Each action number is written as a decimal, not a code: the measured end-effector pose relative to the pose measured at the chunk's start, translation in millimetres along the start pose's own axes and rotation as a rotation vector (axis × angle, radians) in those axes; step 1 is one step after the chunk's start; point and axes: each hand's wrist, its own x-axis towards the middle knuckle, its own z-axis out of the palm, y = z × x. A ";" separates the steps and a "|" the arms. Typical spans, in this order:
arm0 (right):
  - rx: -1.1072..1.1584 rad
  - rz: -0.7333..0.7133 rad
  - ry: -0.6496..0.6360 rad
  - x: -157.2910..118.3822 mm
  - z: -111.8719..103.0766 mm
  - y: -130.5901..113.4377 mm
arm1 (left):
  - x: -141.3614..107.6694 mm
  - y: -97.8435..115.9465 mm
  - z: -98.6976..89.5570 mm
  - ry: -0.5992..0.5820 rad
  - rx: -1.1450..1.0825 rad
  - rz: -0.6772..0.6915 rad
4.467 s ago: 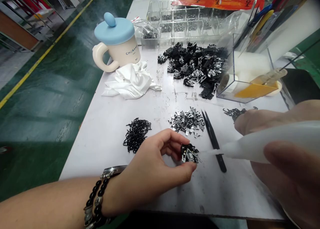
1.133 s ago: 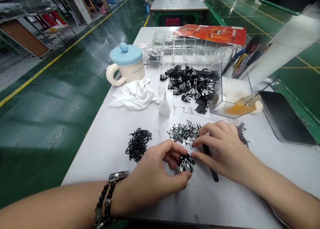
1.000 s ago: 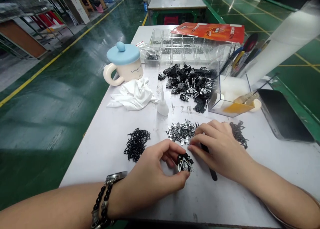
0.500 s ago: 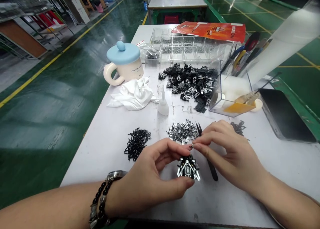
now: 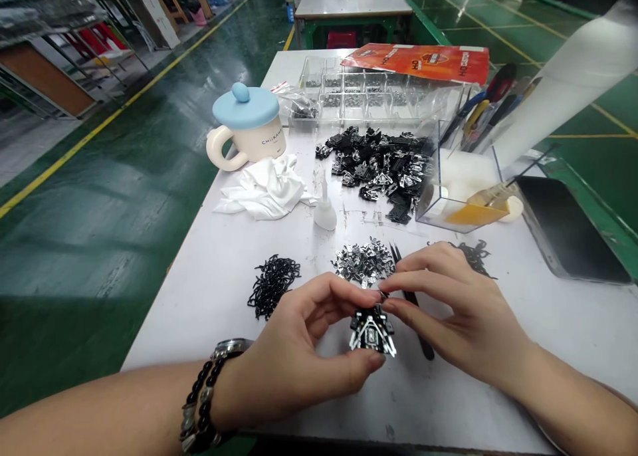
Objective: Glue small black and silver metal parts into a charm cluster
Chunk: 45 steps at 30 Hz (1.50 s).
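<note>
Glossy green factory floor point(image 5: 100, 243) under overhead light, yellow lane line point(image 5: 94, 120) running along it, 1 white-topped workbench on green legs point(image 5: 353, 4) ahead — red stool point(image 5: 341, 40) beneath it — metal shelving point(image 5: 44, 70) at left

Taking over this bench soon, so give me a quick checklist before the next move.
Left hand grips the black-and-silver part: ok.
Right hand holding something at its fingertips: cannot tell.
Tweezers lying under the right hand, within reach: ok.
Plastic bottle upright: ok.
Bottle nozzle capped: cannot tell.
Silver pile apart from the black pile: ok.
</note>
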 end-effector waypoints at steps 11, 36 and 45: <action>0.075 -0.061 -0.062 -0.7 -1.2 3.2 | -0.1 -0.4 0.8 -0.021 0.087 0.014; 0.728 0.418 -0.048 -1.0 -0.7 -7.3 | -1.9 -0.1 1.0 0.114 0.688 0.276; 0.911 0.528 -0.149 -3.0 7.3 -2.1 | 0.8 -0.8 -0.4 0.109 0.625 0.222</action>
